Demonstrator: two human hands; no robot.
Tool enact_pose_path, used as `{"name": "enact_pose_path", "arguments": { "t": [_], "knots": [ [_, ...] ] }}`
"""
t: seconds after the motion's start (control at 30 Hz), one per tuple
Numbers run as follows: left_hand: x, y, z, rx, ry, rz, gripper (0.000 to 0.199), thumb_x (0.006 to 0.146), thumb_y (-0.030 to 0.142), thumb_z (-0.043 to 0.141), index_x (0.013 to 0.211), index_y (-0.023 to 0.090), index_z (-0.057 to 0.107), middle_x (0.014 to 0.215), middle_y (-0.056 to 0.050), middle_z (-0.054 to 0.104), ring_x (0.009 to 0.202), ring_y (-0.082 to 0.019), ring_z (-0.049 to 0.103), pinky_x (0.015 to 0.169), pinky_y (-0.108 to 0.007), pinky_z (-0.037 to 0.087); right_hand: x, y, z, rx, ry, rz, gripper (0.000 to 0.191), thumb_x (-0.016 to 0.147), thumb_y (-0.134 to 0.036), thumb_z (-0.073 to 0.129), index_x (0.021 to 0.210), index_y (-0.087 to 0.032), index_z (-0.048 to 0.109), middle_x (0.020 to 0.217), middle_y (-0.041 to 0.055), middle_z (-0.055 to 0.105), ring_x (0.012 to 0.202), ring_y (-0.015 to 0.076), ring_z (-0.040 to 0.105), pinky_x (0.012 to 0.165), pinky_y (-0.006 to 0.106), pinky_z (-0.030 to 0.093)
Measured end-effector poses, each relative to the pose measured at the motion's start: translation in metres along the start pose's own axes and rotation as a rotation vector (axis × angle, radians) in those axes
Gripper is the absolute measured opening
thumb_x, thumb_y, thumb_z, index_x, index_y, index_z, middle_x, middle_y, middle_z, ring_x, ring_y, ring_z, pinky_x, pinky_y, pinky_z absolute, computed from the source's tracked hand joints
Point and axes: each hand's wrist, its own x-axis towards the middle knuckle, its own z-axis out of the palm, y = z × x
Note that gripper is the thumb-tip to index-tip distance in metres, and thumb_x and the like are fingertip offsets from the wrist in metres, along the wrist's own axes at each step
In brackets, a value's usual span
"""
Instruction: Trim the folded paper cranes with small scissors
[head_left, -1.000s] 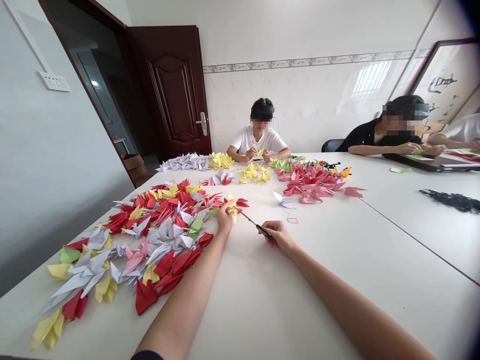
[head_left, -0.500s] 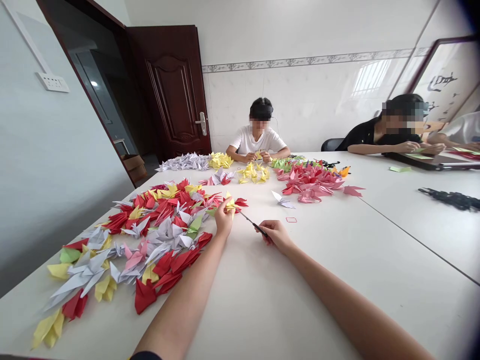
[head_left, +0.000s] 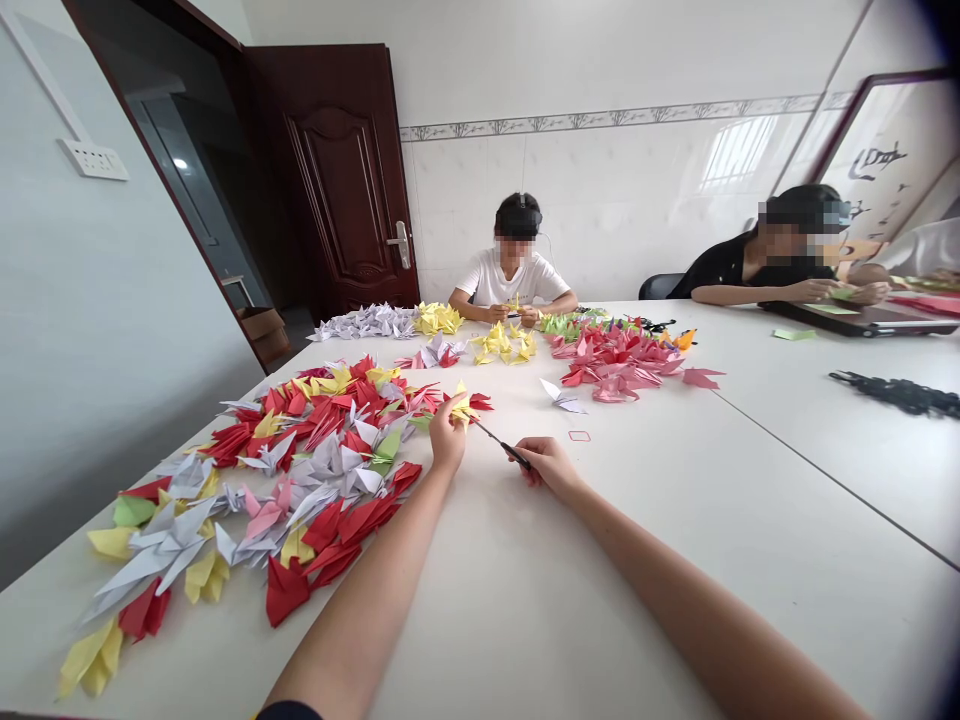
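One folded yellow paper (head_left: 462, 405) (partly hidden), left hand (head_left: 448, 436)

Dark navy or black fabric sleeve edge (head_left: 289, 711) at the left arm, only a small curved piece in view at the bottom of the frame, thin yellow trace beside it, forearms bare, wrists bare, hands ungloved
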Motion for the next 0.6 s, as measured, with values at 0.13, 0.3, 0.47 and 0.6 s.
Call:
{"name": "enact_pose_path", "arguments": {
  "t": [0.13,0.3,0.47,0.6],
  "knots": [
    [0.0002,-0.0021,0.0007,-0.008,0.033,-0.010,0.049,0.073,0.000,0.049,0.112,0.021,0.070,0.113,-0.007,0.071,0.104,-0.020,0.065,0.096,-0.032,0.051,0.0011,0.0012,-0.0001,0.031,0.000,-0.002,0.031,0.078,-0.047,0.064,0.071,-0.017,0.067,0.049,-0.0018,0.055,0.040,0.0095,0.049,0.039,0.021,0.033],
    [-0.0002,0.0017,0.0010,-0.020,0.058,-0.006,0.038,0.075,0.005,0.054,0.106,0.019,0.071,0.108,-0.008,0.071,0.100,-0.019,0.066,0.089,-0.031,0.053,-0.0009,-0.0014,0.0014,0.043,0.034,-0.016,0.027,0.078,-0.043,0.063,0.070,-0.017,0.066,0.048,-0.0019,0.053,0.041,0.0100,0.049,0.040,0.022,0.033],
    [-0.0004,0.0045,0.0012,-0.042,0.077,-0.080,0.031,0.081,0.010,0.055,0.106,0.016,0.073,0.109,-0.011,0.072,0.099,-0.021,0.068,0.087,-0.032,0.055,-0.0007,-0.0004,0.0009,0.075,0.026,-0.015,0.028,0.078,-0.044,0.063,0.069,-0.017,0.064,0.050,-0.0024,0.053,0.042,0.0095,0.048,0.041,0.022,0.032],
    [0.0000,0.0033,0.0014,-0.061,0.082,-0.102,0.029,0.082,0.012,0.057,0.106,0.016,0.073,0.109,-0.011,0.073,0.100,-0.021,0.069,0.089,-0.034,0.056,-0.0005,-0.0005,0.0009,0.068,0.035,-0.020,0.030,0.078,-0.047,0.063,0.070,-0.018,0.065,0.051,-0.0024,0.054,0.043,0.0098,0.049,0.042,0.022,0.033]
  ]
}}
